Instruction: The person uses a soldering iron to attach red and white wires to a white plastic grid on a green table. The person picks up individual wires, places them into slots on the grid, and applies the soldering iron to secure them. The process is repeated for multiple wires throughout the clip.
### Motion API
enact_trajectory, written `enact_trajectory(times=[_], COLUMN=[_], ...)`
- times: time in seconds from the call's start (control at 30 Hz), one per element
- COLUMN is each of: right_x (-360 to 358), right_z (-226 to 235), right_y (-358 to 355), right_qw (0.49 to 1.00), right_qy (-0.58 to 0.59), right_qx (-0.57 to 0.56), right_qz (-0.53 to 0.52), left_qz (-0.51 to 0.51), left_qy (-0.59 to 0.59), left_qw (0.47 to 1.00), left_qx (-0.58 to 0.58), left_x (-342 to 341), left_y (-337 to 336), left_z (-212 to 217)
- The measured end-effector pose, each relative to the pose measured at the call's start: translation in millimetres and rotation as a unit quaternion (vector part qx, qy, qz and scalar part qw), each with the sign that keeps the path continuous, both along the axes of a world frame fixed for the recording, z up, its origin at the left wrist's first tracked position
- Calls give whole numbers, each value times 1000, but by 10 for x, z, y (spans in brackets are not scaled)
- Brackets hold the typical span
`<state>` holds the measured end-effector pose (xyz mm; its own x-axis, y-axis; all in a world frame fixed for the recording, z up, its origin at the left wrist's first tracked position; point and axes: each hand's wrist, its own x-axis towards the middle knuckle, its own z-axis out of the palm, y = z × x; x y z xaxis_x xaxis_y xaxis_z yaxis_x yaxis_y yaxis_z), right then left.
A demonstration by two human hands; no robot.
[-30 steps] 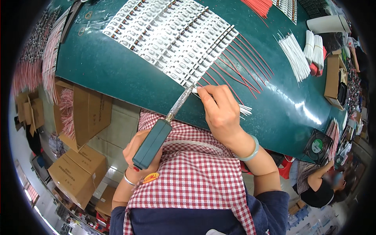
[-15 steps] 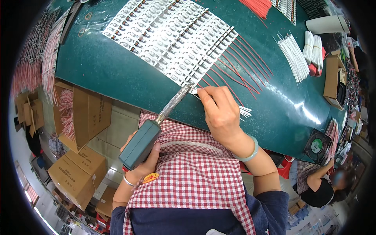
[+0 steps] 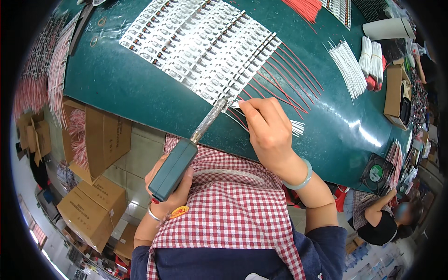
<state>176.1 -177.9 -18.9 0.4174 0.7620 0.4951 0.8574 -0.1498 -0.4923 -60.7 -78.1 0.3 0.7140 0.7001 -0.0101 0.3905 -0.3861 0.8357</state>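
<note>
My left hand (image 3: 173, 201) is wrapped round the dark green body of a soldering gun (image 3: 172, 169). Its metal barrel slants up to the near corner of a white panel of small circuit boards (image 3: 186, 51), where the tip touches or nearly touches the board edge. My right hand (image 3: 269, 135) pinches a bundle of thin white wires (image 3: 297, 128); their ends stick out past the palm, and fingers hide the middle. The pinching fingertips are just right of the tip. Several red wires (image 3: 291, 70) run from the panel's right edge across the green table.
The green table (image 3: 116, 88) carries white wire bundles (image 3: 349, 70), red wires (image 3: 305, 8) and a small fan (image 3: 374, 171). Open and closed cardboard boxes (image 3: 93, 210) stand at left below the table edge. Another person (image 3: 373, 219) sits at lower right.
My right hand has shifted slightly right with the white wires. The soldering gun has moved a little right and upward. A red wire now shows below the panel's near corner.
</note>
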Motion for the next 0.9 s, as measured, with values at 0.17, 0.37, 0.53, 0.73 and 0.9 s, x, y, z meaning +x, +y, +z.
enact_trajectory(times=[0.17, 0.37, 0.53, 0.73, 0.9], right_x=[19, 27, 33, 27, 36], right_z=[-59, -106, -98, -89, -86], right_y=[10, 7, 8, 10, -1], right_qw=[1000, 999, 999, 998, 999], right_qy=[-13, -34, -36, -36, -34], right_qx=[-15, -14, -15, -24, -27], right_qz=[4, 29, 32, 34, 33], left_qz=[-36, -68, -75, -74, -38], left_qy=[-8, -15, -16, -17, -21], left_qw=[999, 994, 991, 992, 995], left_qx=[38, 89, 112, 101, 86], left_x=[60, 200, 237, 214, 72], left_y=[17, 65, 68, 73, 11], left_z=[8, 124, 136, 117, 0])
